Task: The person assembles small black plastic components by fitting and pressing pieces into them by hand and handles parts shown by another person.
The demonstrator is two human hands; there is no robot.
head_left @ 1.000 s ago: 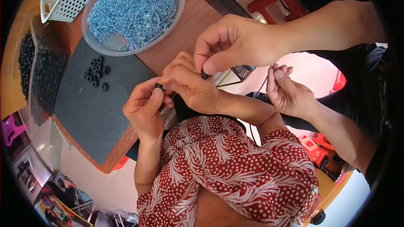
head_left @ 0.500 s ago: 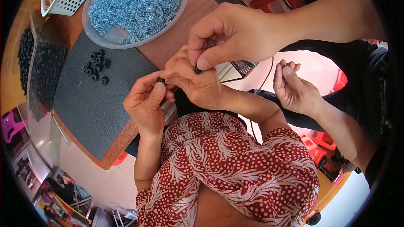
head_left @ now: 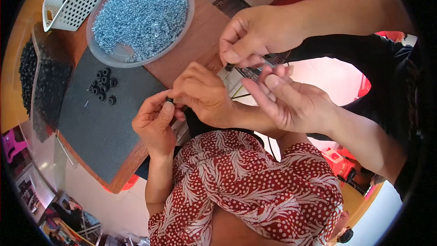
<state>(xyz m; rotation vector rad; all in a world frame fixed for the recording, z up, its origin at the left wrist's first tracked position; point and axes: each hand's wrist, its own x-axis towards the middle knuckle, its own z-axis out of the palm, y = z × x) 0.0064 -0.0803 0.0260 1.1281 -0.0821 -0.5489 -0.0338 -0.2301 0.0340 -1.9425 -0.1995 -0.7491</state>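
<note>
My left hand [head_left: 157, 120] pinches a small black ring-shaped part [head_left: 170, 100] between thumb and fingers, in front of my chest. Against that same part rest the closed fingertips of my right hand [head_left: 202, 93]; whatever they hold themselves is hidden. On the dark grey mat [head_left: 95, 127] to the left lies a loose cluster of several black ring-shaped parts [head_left: 104, 84]. Beyond it stands a round clear tub [head_left: 191, 23] heaped with small, shiny light-blue pieces [head_left: 141, 16].
From the right reach another person's hands: one [head_left: 264, 34] pinches a black part [head_left: 229, 67], the other [head_left: 300, 100] is palm-up beneath it. A white perforated basket [head_left: 86, 2] and a clear-walled container of black parts [head_left: 50, 77] stand at left. The wooden table's edge [head_left: 120, 173] is near.
The other person's upper hand has moved off my right hand, rightward, with its black part. Their lower hand has come up and left, towards it. My own hands keep their grip.
</note>
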